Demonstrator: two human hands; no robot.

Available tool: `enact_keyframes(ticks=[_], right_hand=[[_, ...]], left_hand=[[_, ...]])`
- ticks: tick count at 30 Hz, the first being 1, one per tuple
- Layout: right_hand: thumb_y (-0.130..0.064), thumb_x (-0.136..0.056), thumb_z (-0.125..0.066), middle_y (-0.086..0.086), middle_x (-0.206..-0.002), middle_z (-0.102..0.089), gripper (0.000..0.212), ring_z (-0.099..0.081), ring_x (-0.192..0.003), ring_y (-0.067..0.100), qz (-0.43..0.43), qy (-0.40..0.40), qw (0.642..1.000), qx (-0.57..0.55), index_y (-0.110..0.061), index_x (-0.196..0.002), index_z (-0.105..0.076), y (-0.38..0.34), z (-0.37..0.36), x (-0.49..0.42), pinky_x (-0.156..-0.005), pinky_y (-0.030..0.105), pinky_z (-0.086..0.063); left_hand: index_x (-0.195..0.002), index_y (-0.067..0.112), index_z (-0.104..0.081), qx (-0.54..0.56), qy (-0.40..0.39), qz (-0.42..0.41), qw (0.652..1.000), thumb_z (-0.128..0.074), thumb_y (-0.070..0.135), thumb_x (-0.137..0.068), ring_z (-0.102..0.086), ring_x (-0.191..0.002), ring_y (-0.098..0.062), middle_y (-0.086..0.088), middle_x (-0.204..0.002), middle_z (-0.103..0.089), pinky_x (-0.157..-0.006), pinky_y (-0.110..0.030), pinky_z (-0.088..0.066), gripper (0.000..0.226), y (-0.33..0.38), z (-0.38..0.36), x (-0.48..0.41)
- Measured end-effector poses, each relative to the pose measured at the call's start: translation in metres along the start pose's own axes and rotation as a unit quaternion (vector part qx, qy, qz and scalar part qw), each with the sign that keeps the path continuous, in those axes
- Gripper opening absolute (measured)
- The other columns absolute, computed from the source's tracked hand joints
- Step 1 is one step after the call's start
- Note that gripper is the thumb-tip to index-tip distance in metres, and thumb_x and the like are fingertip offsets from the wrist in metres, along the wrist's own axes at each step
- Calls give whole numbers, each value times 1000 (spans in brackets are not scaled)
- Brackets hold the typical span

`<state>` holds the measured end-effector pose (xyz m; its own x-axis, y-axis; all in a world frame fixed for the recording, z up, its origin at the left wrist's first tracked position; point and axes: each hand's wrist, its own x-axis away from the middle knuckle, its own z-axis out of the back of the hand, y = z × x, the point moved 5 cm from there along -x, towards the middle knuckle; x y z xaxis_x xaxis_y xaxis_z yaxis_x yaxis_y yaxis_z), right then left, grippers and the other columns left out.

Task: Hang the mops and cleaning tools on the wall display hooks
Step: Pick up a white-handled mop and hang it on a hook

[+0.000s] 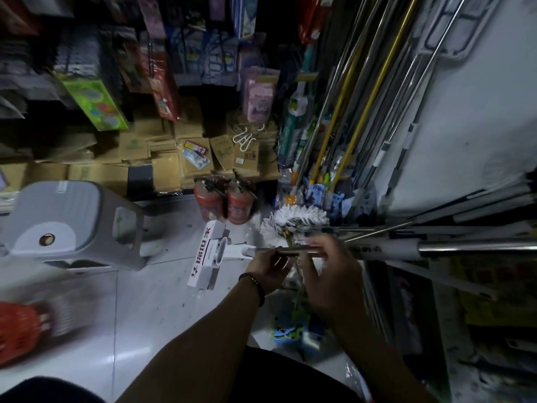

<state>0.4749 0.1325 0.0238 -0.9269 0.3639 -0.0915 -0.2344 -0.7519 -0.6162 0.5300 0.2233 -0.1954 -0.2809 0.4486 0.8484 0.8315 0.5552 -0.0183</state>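
Dim, floor glare, blurred left edge, fisheye-warped borders

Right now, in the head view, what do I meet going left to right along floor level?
Red basket → grey stool → white boxed mop head → left hand → right hand → steel pole.

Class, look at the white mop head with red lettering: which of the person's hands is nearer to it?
Left. The left hand holds the handle just beside the mop head; the right hand sits farther along the handle, away from it.
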Motion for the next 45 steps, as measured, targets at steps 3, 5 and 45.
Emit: enact_keyframes(ticks=[3, 5, 45], right_hand=[[-25, -92, -70, 5, -121, -68, 30, -58, -121, 29, 141, -73, 940, 300, -19, -121, -69, -10, -1, -38, -102, 46, -45], [-38, -98, -62, 5, -130, -68, 36, -60, -126, 30, -7, -211, 894, 396, -21, -129, -66, 10, -7, -53, -104, 45, -43], [-36, -105, -63, -3, -103, -75, 23, -70, -95, 13, -178, -251, 939, -150, -20, -114, -78, 49, 26, -76, -91, 36, -55]], left_hand=[[-114, 7, -63, -45, -8, -2, 999, -58, 17, -104, -62, -121, -32, -15, -127, -65, -79, -48, -61, 15, -12, -8, 11], [-114, 5, -66, -59, -2, -14, 998, -60, 19, -103, -65, -114, -31, -15, -128, -67, -81, -47, -59, 19, -16, -11, 17], [-124, 14, -63, -230, -75, -351, 904, -72, 27, -94, -67, -99, -43, -20, -111, -68, -80, -59, -59, 34, 148, -147, 118]])
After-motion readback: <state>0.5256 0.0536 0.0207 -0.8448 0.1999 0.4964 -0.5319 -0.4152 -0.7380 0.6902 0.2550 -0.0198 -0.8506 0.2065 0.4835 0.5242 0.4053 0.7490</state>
